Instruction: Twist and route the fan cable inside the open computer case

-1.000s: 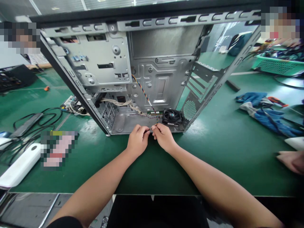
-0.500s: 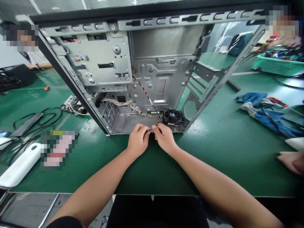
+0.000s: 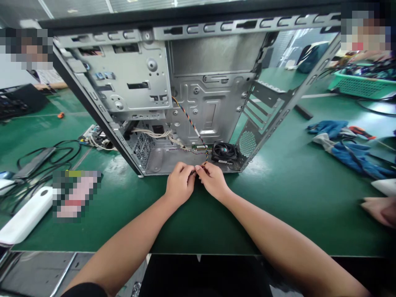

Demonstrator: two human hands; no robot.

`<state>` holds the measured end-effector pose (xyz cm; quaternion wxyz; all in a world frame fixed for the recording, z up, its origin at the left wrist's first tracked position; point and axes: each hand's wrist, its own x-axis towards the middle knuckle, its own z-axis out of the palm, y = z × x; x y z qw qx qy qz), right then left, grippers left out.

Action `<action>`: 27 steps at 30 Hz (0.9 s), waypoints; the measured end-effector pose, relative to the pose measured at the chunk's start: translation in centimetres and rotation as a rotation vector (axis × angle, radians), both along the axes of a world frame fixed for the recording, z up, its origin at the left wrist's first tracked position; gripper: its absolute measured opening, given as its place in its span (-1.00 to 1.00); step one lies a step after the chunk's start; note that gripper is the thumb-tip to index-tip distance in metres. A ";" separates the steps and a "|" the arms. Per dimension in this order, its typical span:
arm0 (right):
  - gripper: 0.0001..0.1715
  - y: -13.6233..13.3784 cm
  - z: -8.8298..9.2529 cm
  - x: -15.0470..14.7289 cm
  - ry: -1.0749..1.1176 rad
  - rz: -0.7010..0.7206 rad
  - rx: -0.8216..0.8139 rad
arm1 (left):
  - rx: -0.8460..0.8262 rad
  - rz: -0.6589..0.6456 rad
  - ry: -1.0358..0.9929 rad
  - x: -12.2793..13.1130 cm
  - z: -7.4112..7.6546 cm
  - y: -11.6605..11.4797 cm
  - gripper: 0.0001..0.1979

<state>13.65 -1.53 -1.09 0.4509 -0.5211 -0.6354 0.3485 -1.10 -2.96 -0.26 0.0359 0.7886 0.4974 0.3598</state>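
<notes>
An open metal computer case (image 3: 198, 95) stands on the green table (image 3: 278, 198) in front of me. My left hand (image 3: 180, 184) and my right hand (image 3: 213, 180) meet at its front lower edge, both pinched on the end of a thin multicoloured cable (image 3: 189, 119) that runs up into the case. A small black fan (image 3: 224, 151) lies on the case floor just behind my right hand. Pale bundled wires (image 3: 154, 134) lie further left inside.
Black cables (image 3: 40, 159) and a white device (image 3: 26, 216) lie at the left. Blue cloth (image 3: 343, 142) and a green basket (image 3: 359, 84) are at the right. Another person's hand (image 3: 380, 210) rests at the right edge. Other people sit at both far corners.
My two hands have closed slightly together on the cable end; the right hand has shifted a little left. Nothing else has moved.
</notes>
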 end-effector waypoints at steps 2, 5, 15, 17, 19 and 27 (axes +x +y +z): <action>-0.66 0.0 0.0 0.0 0.005 0.003 0.000 | -0.011 0.006 -0.002 0.0 0.0 0.0 -0.87; -0.69 0.0 0.0 -0.1 0.011 0.010 -0.006 | -0.038 0.013 -0.009 0.0 0.1 0.0 -0.87; -0.73 0.0 0.2 -0.2 0.052 0.028 -0.031 | -0.093 0.029 -0.037 0.1 0.3 0.1 -0.87; -0.73 0.0 0.2 -0.2 0.047 0.026 -0.025 | -0.096 0.035 -0.041 0.1 0.3 0.1 -0.87; -0.72 0.0 0.2 -0.1 0.034 0.019 -0.016 | -0.096 0.036 -0.041 0.1 0.3 0.1 -0.87; -0.69 -0.1 0.0 -0.2 0.012 -0.005 -0.002 | -0.059 0.017 -0.013 0.2 0.3 -0.1 -0.88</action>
